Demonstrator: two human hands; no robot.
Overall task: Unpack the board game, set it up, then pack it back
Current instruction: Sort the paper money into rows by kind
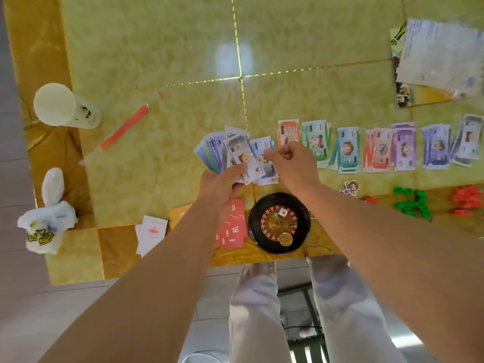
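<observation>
The glossy yellow-green tiled table [157, 61] carries most of the game already. At its far right corner lies a printed paper sheet [440, 56] on what seems to be the box, though it is too blurred to be sure. A row of sorted play-money stacks [348, 150], each a different colour, runs along the right half. Nearer the person sits the round black roulette wheel [279, 223], with a red printed card [234, 226] beside it and small white cards [152, 231] further left. Green plastic tokens [412, 203] and red plastic tokens [467, 200] lie in loose heaps at the near right.

Judging by this, unpacking looks done and set-up is partway: the money is mostly sorted, and all of the packing back remains.

What is left to sort is in the hands, just left of the row. The left hand [220, 184] grips a fanned bundle of purple and grey notes [230, 150], thumb pressed across their faces. The right hand [293, 159], fingers curled, pinches the edge of a blue-faced note [262, 150] at the fan's right side, so both hands meet over the same bundle, close above the wheel.
</observation>
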